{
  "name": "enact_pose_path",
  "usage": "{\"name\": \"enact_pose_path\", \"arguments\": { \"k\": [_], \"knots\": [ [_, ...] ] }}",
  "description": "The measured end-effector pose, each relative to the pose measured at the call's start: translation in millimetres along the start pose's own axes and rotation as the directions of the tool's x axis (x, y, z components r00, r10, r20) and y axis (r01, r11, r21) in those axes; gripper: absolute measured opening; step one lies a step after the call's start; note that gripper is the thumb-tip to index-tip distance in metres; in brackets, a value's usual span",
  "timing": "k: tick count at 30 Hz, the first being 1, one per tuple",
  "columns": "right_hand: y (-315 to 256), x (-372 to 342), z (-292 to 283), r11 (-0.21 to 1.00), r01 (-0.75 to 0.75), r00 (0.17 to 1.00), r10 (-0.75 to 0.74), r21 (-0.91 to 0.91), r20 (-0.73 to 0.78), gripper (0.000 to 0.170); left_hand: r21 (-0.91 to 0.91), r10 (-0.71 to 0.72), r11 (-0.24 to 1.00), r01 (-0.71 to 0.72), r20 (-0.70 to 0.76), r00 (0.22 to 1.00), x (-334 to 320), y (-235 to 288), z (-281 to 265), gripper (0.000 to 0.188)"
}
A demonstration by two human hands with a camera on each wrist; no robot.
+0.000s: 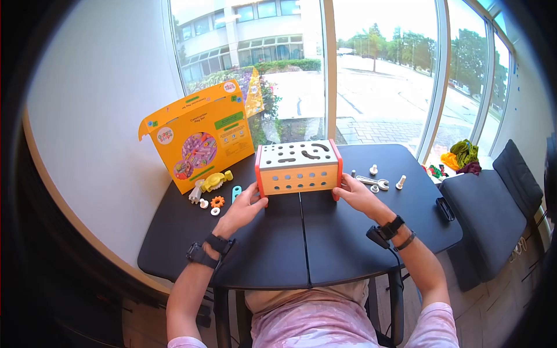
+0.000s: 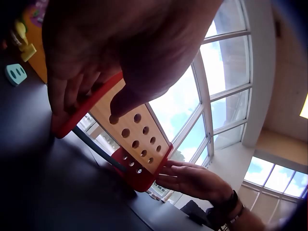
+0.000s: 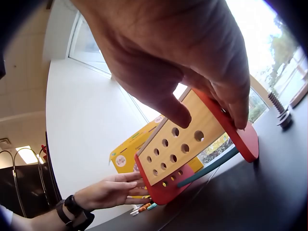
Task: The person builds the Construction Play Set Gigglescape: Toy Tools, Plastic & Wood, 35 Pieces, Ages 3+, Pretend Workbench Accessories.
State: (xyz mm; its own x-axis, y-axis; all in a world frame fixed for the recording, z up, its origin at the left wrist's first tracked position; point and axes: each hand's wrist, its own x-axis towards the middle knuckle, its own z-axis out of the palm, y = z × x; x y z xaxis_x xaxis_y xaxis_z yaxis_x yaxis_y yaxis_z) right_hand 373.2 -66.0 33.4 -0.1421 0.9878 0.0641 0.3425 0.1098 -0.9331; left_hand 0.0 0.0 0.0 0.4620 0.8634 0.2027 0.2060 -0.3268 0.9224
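A wooden toolbox-like toy (image 1: 299, 177) with a holed front, a grey-white top and red end panels stands on the black table. My left hand (image 1: 243, 210) grips its left end panel, thumb on the wooden front in the left wrist view, fingers along the red panel (image 2: 86, 107). My right hand (image 1: 361, 197) grips the right end the same way, its thumb on the front and fingers on the outside of the red panel (image 3: 243, 139). A teal bar (image 3: 211, 168) runs low between the end panels.
A yellow box (image 1: 200, 133) stands at the back left. Before it lie a yellow toy (image 1: 214, 181), an orange gear (image 1: 217, 202), white pieces and a teal strip (image 1: 236, 193). To the right are a wrench (image 1: 372, 181), bolts (image 1: 401, 182) and a black case (image 1: 445, 209).
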Motion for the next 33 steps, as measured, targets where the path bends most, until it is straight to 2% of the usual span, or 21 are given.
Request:
{"name": "enact_pose_path", "arguments": {
  "k": [4,7,10,13,16,20,23,26,29,32,33],
  "knots": [
    [5.2,-0.2,1.0,1.0,0.028,0.999,-0.028,-0.005,-0.022,0.056,0.048,0.029,0.998,-0.028,-0.012,1.0,-0.3,-6.4,-2.5,0.068],
    [18.2,1.6,1.9,0.994,0.103,0.99,-0.105,-0.029,-0.093,0.057,0.062,0.07,0.996,-0.064,-0.096,0.993,-7.1,1.2,-0.4,0.057],
    [12.7,-5.0,-0.8,0.924,0.24,0.926,-0.31,-0.296,-0.215,0.055,0.331,0.138,0.942,-0.056,-0.229,0.964,-17.3,27.8,-0.4,0.048],
    [9.7,-3.5,-7.9,0.883,0.339,0.866,-0.427,-0.324,-0.258,0.056,0.304,0.265,0.938,-0.167,-0.317,0.91,-21.0,48.9,5.6,0.044],
    [-5.2,-4.0,-11.9,0.906,0.348,0.862,-0.41,-0.241,-0.298,0.057,0.319,0.249,0.936,-0.147,-0.306,0.919,-21.0,66.6,3.8,0.05],
    [-12.7,4.5,-16.7,0.919,0.352,0.852,-0.393,-0.177,-0.345,0.052,0.309,0.347,0.919,-0.244,-0.342,0.873,-9.3,59.9,9.5,0.049],
    [-24.3,1.1,-19.5,0.953,0.266,0.888,-0.302,-0.148,-0.347,0.049,0.29,0.341,0.926,-0.241,-0.372,0.863,0.8,49.0,11.2,0.049],
    [-20.7,5.5,-21.2,0.946,0.298,0.887,-0.323,-0.125,-0.33,0.05,0.257,0.312,0.939,-0.228,-0.359,0.88,10.6,46.6,8.5,0.049],
    [-13.6,17.1,-26.9,0.962,0.256,0.91,-0.272,-0.091,-0.314,0.05,0.318,0.326,0.924,-0.211,-0.369,0.871,26.0,44.2,4.0,0.045],
    [-1.9,31.6,-27.3,0.936,0.329,0.859,-0.35,-0.121,-0.373,0.045,0.381,0.328,0.908,-0.175,-0.385,0.863,36.1,43.6,2.6,0.044],
    [1.4,35.5,-28.5,0.94,0.312,0.858,-0.34,-0.136,-0.385,0.044,0.401,0.331,0.901,-0.166,-0.387,0.861,40.7,39.2,0.8,0.044]
  ]
}}
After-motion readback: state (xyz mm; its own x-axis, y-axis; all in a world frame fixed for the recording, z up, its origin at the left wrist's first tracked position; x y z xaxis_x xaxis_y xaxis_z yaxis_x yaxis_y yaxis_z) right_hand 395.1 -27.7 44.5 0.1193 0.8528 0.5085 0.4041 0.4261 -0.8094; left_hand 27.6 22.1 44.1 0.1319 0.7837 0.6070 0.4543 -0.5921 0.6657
